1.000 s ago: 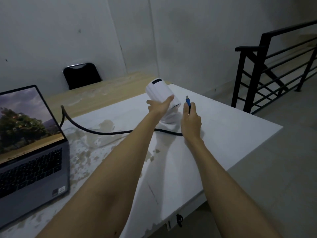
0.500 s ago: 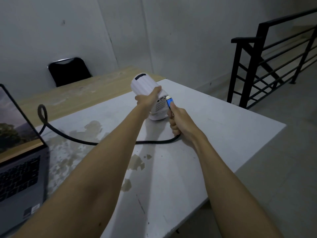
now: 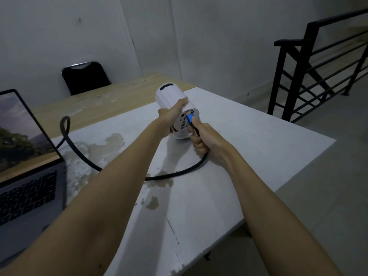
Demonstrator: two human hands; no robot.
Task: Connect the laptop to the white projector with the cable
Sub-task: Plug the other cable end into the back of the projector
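Fingers of your left hand [image 3: 172, 114] wrap the white projector [image 3: 175, 100]; your right hand [image 3: 207, 140] is clenched on the cable [image 3: 175, 173], its blue plug [image 3: 190, 118] at the rear port. Both arms outstretched. One projector, one cable, one laptop [image 3: 25, 176]. Projector tilted near the table's [image 3: 258, 146] far edge, long axis pointing away from you.

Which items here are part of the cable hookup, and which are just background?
In use: white projector, blue plug, black cable, laptop, left hand, right hand.
Bystanders: black chair, wooden table, railing.
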